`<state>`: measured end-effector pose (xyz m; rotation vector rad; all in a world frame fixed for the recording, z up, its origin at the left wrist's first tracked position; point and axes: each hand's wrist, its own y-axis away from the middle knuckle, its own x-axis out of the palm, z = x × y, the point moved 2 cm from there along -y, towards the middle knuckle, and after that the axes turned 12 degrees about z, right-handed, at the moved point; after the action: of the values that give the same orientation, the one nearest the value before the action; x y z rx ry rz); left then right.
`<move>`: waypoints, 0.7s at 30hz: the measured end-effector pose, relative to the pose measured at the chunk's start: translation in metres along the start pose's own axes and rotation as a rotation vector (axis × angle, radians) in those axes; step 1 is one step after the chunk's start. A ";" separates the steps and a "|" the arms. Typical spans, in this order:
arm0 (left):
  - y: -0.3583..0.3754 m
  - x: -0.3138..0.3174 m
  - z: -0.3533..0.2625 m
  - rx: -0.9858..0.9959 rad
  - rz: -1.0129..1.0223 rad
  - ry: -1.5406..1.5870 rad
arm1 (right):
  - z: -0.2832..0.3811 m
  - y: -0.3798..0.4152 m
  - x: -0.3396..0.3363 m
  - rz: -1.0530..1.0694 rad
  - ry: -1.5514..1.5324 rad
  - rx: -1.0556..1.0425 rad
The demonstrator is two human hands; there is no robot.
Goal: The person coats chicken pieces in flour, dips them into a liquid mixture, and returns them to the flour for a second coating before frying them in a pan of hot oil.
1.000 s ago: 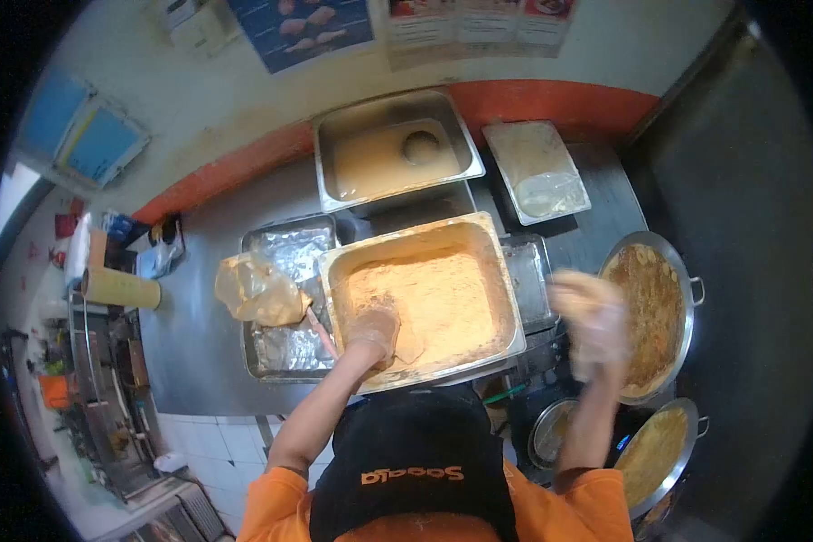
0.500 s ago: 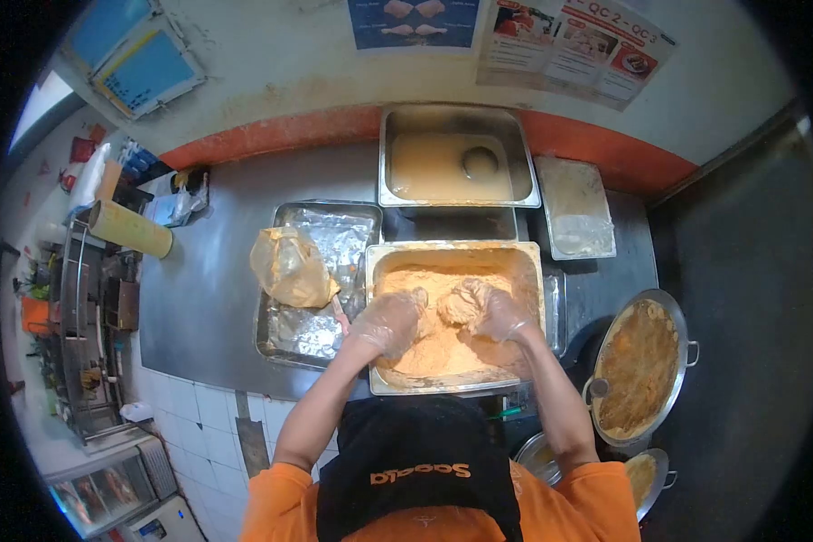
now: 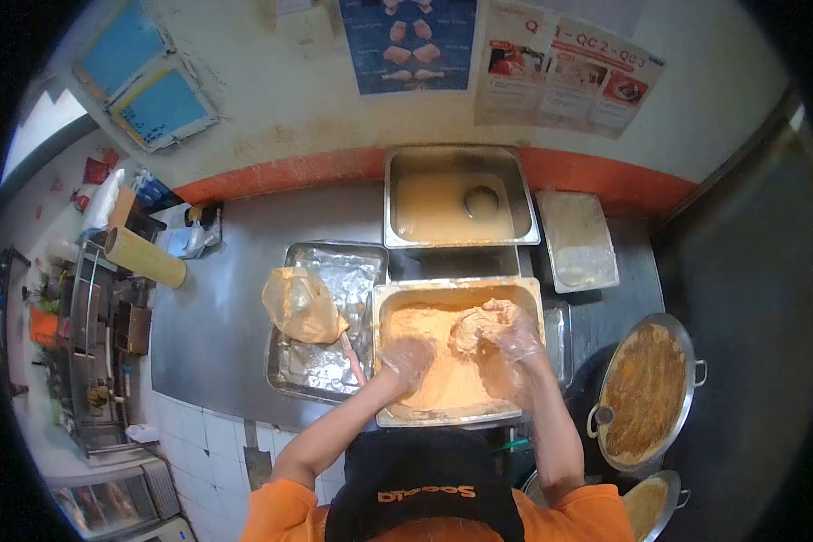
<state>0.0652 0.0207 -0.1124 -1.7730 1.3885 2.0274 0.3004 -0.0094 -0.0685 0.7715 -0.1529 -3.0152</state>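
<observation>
Left of the hands, a crumpled plastic bag [image 3: 300,305] lies on a foil-lined tray [image 3: 330,271]. The left hand [image 3: 408,355], gloved and spread, presses into the flour in the breading pan [image 3: 384,296]; the right hand [image 3: 518,336] cups a coated piece [image 3: 476,322] just ahead. Coating seems underway; next, turning it calls for a loose grip. Right: a fryer pan [image 3: 646,388].

Pale orange flour [image 3: 443,375] fills a silver steel pan [image 3: 381,303] at centre frame. Clear plastic gloves cover the left hand [image 3: 408,358] and right hand [image 3: 518,339], both dusted orange. Orange sleeves show at the bottom. A red-orange band [image 3: 289,172] crosses the cream wall [image 3: 271,108] above grey counter [image 3: 217,343].
</observation>
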 end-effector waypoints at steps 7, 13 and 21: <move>0.041 -0.031 0.002 0.194 -0.152 0.144 | 0.079 -0.071 -0.063 0.076 -0.746 0.054; 0.094 -0.079 -0.001 0.164 -0.123 0.311 | 0.100 -0.179 -0.063 0.062 -0.552 -0.022; 0.108 -0.047 0.021 0.114 -0.358 0.386 | 0.059 -0.280 0.015 0.399 0.855 0.010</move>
<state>-0.0014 -0.0058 -0.0168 -2.2486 1.1294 1.4533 0.2589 0.2733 -0.0527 1.6892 -0.2511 -2.0987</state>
